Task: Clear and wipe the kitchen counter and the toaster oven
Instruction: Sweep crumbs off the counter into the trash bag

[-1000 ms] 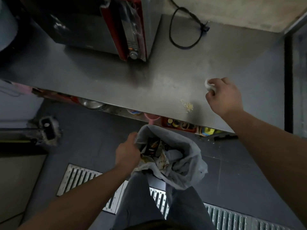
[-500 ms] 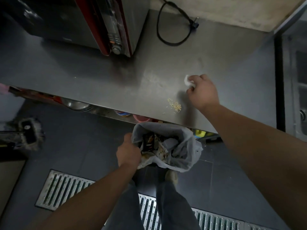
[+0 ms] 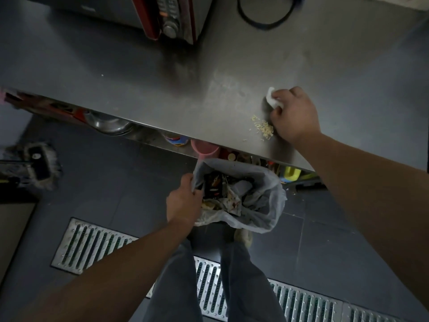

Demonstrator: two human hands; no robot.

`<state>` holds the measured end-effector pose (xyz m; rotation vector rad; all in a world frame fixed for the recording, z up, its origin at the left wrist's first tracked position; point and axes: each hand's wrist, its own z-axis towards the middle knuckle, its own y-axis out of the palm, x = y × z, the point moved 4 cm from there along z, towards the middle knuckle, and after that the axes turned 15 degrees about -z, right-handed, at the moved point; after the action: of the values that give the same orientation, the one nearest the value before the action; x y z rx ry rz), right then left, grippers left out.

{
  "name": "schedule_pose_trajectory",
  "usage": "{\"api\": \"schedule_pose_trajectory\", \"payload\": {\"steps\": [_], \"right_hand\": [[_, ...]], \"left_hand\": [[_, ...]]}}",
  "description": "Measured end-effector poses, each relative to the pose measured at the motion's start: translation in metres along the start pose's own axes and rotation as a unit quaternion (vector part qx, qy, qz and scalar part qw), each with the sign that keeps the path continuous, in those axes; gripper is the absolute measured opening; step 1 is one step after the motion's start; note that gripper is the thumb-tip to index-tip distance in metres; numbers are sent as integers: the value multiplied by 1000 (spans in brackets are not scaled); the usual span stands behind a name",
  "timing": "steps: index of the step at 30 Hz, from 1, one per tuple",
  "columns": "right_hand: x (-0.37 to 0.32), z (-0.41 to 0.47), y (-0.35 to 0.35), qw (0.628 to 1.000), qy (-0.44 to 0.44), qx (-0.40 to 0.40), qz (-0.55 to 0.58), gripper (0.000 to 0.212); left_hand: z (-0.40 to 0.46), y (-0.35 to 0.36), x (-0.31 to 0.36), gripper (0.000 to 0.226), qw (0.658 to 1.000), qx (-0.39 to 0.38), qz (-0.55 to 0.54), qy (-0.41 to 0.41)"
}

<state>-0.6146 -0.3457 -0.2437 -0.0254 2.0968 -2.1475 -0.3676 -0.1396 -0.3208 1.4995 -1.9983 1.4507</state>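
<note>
Pinching a small white crumpled tissue (image 3: 273,101), the right hand's (image 3: 294,117) curled fingers sit just beside pale scattered crumbs (image 3: 263,129); the left hand's (image 3: 183,201) fingers grip a translucent grey plastic rubbish bag's (image 3: 267,205) rim.

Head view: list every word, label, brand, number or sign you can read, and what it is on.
None can be read.
Toaster oven door: a small pale mark, blurred.
Its control panel: markings too small to read.
Dark packet in the trash bag: print blurred.
</note>
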Motion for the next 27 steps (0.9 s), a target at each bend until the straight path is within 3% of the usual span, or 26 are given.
{"api": "schedule_pose_trajectory", "payload": {"steps": [10, 20, 27], "right_hand": [[9, 13, 1, 999, 14, 44, 4, 38], [1, 15, 14, 999, 29, -19, 25, 40], [-33, -49, 11, 995, -76, -61, 35, 39]], "left_hand": [[21, 15, -11, 42, 1000, 14, -19, -1], [45, 44, 13, 45, 998, 30, -36, 47], [50, 55, 35, 39, 997, 24, -57, 54]]}}
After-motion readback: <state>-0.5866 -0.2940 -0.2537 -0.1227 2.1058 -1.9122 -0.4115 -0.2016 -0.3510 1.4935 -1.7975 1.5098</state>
